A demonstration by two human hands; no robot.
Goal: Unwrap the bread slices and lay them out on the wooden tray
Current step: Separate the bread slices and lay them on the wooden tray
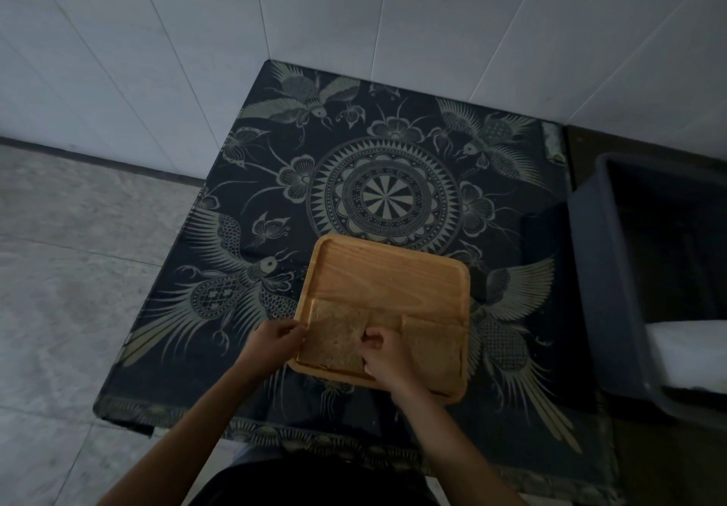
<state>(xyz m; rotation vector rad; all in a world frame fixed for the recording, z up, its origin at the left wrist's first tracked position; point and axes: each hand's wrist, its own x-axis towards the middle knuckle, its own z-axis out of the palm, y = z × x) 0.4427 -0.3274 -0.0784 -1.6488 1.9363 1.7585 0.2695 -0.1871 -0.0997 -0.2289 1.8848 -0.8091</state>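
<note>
A square wooden tray [387, 273] lies on the dark patterned table, near its front edge. Two bread slices lie flat along the tray's near side: a left slice [334, 334] and a right slice [434, 342]. My left hand [273, 338] rests at the tray's left rim, fingertips touching the left slice's edge. My right hand [383, 360] sits on the tray between the slices, fingers curled and pinching the left slice's right edge. No wrapper is visible.
The table is covered with a dark cloth [385, 190] printed with birds and a round medallion, and it stands in a white tiled corner. A dark grey plastic bin [613, 281] stands at the right, close to the table. Grey floor lies to the left.
</note>
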